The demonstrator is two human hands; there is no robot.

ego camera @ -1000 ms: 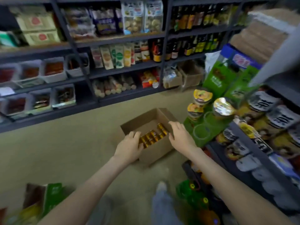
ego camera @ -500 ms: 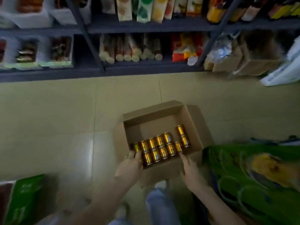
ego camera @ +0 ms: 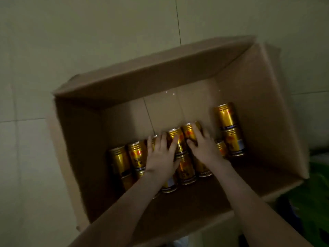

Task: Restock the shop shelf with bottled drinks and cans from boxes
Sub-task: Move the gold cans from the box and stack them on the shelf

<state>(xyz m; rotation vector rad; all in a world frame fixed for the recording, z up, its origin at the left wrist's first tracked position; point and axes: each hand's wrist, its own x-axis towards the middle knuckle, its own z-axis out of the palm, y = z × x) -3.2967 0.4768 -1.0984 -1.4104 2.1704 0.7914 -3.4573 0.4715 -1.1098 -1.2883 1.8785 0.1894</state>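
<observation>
Looking straight down into the open cardboard box (ego camera: 258, 104) on the pale tiled floor (ego camera: 89, 32), both my arms reach inside. The gold cans (ego camera: 137, 154) lie on their sides across the near half of the box bottom, packed side by side in two rows; the far half is bare cardboard. My left hand (ego camera: 161, 155) lies flat on the middle of the pack, fingers (ego camera: 173, 143) straight and slightly spread, pressing on the cans and gripping nothing. My right hand (ego camera: 203, 147) is just beside it, draped over one can in the far row (ego camera: 187, 131), with fingers over its top end and thumb across its side; whether that's a real grip, I can't tell in this dim blur. Off to the right, two more cans (ego camera: 227, 118) lie end to end by the box wall. Something green (ego camera: 316, 202) sits outside the box's right corner.
</observation>
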